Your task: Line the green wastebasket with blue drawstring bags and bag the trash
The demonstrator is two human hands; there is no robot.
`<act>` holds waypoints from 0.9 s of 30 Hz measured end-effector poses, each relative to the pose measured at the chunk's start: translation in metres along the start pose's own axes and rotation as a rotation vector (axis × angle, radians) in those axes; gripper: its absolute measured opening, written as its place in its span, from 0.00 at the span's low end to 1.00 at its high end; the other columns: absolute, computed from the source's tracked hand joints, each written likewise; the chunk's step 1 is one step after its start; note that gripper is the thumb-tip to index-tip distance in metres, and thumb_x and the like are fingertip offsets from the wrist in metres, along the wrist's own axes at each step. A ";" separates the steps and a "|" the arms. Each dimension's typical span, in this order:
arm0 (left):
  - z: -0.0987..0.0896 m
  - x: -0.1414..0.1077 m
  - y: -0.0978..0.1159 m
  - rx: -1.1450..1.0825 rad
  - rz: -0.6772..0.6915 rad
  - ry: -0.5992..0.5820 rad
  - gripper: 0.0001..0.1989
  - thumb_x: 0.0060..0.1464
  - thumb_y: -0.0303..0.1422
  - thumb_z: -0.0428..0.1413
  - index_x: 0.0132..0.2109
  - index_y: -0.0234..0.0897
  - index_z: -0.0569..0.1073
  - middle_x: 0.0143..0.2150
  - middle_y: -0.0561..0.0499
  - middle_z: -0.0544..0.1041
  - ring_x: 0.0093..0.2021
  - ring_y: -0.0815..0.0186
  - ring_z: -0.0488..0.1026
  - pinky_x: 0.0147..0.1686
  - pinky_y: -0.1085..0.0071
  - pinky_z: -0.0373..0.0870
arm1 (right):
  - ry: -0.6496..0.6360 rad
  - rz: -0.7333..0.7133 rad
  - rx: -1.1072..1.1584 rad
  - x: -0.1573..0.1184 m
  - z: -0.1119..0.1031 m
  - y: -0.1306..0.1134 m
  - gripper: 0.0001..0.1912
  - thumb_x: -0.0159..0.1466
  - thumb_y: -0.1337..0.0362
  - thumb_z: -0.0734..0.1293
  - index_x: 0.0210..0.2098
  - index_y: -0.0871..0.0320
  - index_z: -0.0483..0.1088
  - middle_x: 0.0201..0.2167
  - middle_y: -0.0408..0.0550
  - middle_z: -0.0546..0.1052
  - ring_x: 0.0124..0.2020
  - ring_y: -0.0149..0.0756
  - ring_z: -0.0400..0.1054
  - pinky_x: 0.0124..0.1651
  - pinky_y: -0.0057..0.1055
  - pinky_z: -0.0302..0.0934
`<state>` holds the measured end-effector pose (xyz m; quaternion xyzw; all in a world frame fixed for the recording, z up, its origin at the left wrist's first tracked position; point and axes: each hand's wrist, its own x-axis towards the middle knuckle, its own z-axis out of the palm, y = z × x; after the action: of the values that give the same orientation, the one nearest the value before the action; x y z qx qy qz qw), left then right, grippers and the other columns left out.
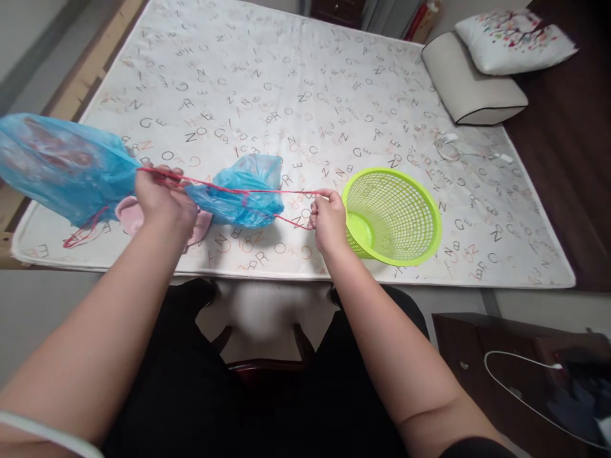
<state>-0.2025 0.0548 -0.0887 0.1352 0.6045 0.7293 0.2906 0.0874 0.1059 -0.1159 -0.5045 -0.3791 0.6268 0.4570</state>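
closest to us, our bare forearms (382, 331) reach forward over black trousers (191, 375), with a pale band (42, 432) crossing the left one at the bottom of the view. between our legs we see part of a dark wooden chair (267, 364), and off to the right stands a dark brown cabinet (470, 356) with a white cable (520, 356) curving over it.

past these, above the near edge of the mattress (267, 70), we have our left hand (167, 200) closed around gathered plastic of a blue bag (62, 159). the bulky, see-through part swells out to the left of that fist, and a smaller crumpled part lies between our hands; whether both belong to one bag we cannot tell. our right hand (328, 216) is nearly closed, fingertips pinching a red drawstring (291, 191) that runs taut from the left hand across the crumpled part, with a second strand slanting in lower down. a loose red loop (86, 232) shows below the bulky part. beneath our left wrist lies a pink item (128, 215), too covered to name. just right of our right hand is a lime-green mesh basket (405, 210).

farther back, letters are printed across the mattress, and at the right a beige bolster (470, 79) supports a white tree-print cushion (518, 48).
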 end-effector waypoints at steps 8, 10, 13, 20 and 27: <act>-0.002 -0.006 0.024 -0.420 -0.365 -0.078 0.32 0.69 0.60 0.36 0.33 0.38 0.63 0.23 0.56 0.69 0.16 0.77 0.60 0.16 0.79 0.58 | 0.051 -0.081 -0.173 0.001 -0.002 0.005 0.07 0.68 0.62 0.59 0.46 0.51 0.63 0.32 0.38 0.68 0.19 0.25 0.58 0.21 0.24 0.58; 0.003 -0.014 0.020 -0.316 -0.353 -0.142 0.37 0.65 0.65 0.33 0.34 0.38 0.66 0.26 0.50 0.73 0.24 0.69 0.73 0.22 0.76 0.68 | 0.058 -0.269 -0.349 -0.003 -0.003 0.003 0.12 0.69 0.62 0.58 0.51 0.50 0.64 0.43 0.46 0.72 0.30 0.30 0.70 0.32 0.30 0.68; 0.009 -0.027 0.015 -0.157 -0.386 -0.307 0.41 0.61 0.69 0.33 0.37 0.38 0.72 0.32 0.43 0.78 0.36 0.56 0.79 0.30 0.64 0.76 | -0.072 -0.685 -0.686 -0.018 -0.002 -0.003 0.18 0.69 0.64 0.60 0.57 0.50 0.67 0.61 0.54 0.67 0.61 0.46 0.67 0.59 0.47 0.67; 0.014 -0.050 -0.001 -0.005 -0.497 -0.603 0.43 0.60 0.70 0.33 0.37 0.37 0.74 0.35 0.42 0.77 0.39 0.52 0.78 0.33 0.61 0.73 | -0.683 -0.868 -1.142 -0.046 0.014 0.001 0.15 0.72 0.68 0.58 0.48 0.53 0.76 0.51 0.49 0.79 0.55 0.41 0.71 0.67 0.46 0.56; 0.019 -0.078 -0.016 -0.025 -0.805 -0.932 0.42 0.56 0.73 0.39 0.34 0.37 0.72 0.32 0.42 0.76 0.33 0.54 0.76 0.28 0.62 0.72 | -0.660 -0.365 -1.246 -0.027 0.011 0.018 0.14 0.69 0.69 0.58 0.41 0.56 0.76 0.43 0.51 0.81 0.44 0.42 0.74 0.48 0.35 0.66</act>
<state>-0.1259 0.0255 -0.0871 0.1974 0.4088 0.4334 0.7785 0.0753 0.0751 -0.1224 -0.3846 -0.8618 0.3280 0.0439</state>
